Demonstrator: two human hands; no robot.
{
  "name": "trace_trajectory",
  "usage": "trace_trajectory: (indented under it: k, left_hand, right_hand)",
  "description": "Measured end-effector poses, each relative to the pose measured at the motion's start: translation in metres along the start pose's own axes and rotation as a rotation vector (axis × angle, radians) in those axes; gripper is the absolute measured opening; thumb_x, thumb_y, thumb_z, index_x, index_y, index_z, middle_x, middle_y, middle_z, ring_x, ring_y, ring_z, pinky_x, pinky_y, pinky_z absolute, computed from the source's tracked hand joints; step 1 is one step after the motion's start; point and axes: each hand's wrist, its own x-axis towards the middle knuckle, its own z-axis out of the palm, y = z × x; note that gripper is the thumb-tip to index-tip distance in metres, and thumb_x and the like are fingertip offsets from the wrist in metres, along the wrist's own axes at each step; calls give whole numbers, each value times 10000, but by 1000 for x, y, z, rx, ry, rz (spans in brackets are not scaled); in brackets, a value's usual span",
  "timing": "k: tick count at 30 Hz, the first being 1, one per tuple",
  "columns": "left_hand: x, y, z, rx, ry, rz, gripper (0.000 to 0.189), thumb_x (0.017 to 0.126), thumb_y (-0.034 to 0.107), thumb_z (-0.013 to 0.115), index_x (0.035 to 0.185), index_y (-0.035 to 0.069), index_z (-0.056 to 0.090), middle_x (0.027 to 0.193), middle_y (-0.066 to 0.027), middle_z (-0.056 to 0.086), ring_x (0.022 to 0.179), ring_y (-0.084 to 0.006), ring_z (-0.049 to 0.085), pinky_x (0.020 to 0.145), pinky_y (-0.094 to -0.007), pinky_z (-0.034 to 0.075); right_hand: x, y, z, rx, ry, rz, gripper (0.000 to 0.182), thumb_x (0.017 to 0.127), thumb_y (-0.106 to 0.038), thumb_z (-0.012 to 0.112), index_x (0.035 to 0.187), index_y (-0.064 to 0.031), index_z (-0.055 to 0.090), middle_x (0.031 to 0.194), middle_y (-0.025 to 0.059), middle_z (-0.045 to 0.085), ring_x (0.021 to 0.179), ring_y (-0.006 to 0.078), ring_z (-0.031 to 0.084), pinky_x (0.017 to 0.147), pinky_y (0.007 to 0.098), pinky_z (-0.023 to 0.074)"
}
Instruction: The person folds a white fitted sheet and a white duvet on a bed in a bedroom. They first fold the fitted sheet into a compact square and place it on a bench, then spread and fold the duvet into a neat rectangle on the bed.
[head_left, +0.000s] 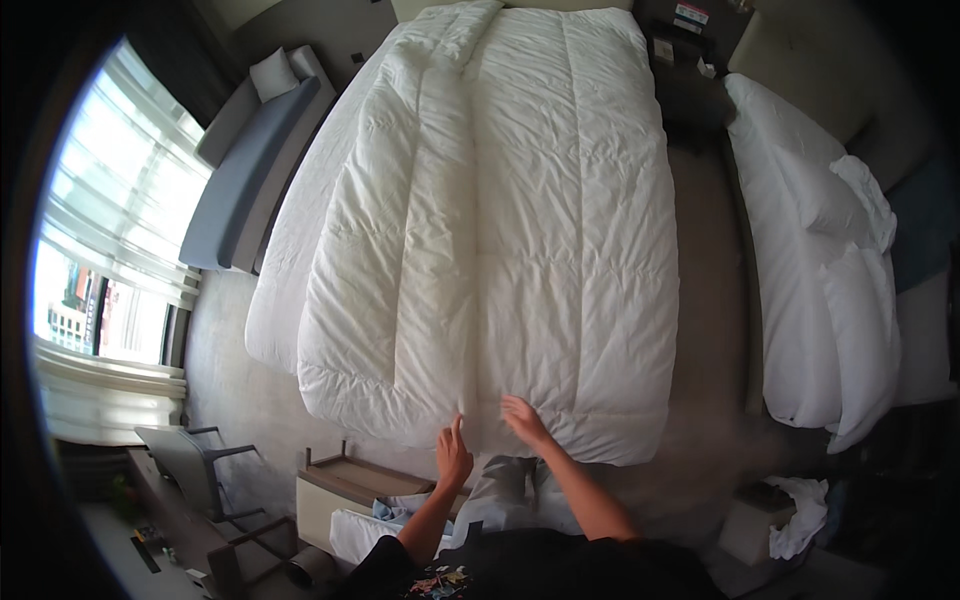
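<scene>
A white quilted duvet (525, 225) covers most of the bed before me, its left part lying in a thick lengthwise fold. At the foot end, my left hand (454, 452) is at the duvet's edge, index finger extended; whether it touches or pinches the cloth I cannot tell. To its right, my right hand (523, 421) is over the duvet near the same edge, slightly blurred, its fingers bent; a grip on the fabric cannot be made out. A paler sheet (281, 300) shows along the bed's left side.
A luggage bench (352, 480) with white and blue cloth stands close by my left arm. Another bed with rumpled white bedding (795, 300) is at right. A sofa with a blue seat (255, 165) stands by the window; a grey chair (180, 465) is lower left.
</scene>
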Motion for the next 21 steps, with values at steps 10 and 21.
trace_trajectory:
  k: [10, 21]
  left_hand:
    - [-19, -100, 52, -1862, -76, -927, 635, 774, 267, 604, 1289, 149, 251, 1274, -75, 342, 1154, -273, 336, 849, -578, 317]
    - [-46, -82, 42, -1737, 171, -779, 503, 766, 118, 604, 1207, 43, 374, 1117, -82, 489, 981, -198, 493, 796, -355, 423]
  right_hand:
    - [195, -82, 49, 65, 238, 108, 425, 744, -141, 602, 1112, 5, 449, 994, 89, 545, 891, 165, 514, 775, 285, 407]
    - [131, -67, 28, -43, 379, -199, 314, 732, -91, 566, 1014, 17, 478, 884, 89, 569, 801, 176, 535, 725, 292, 417]
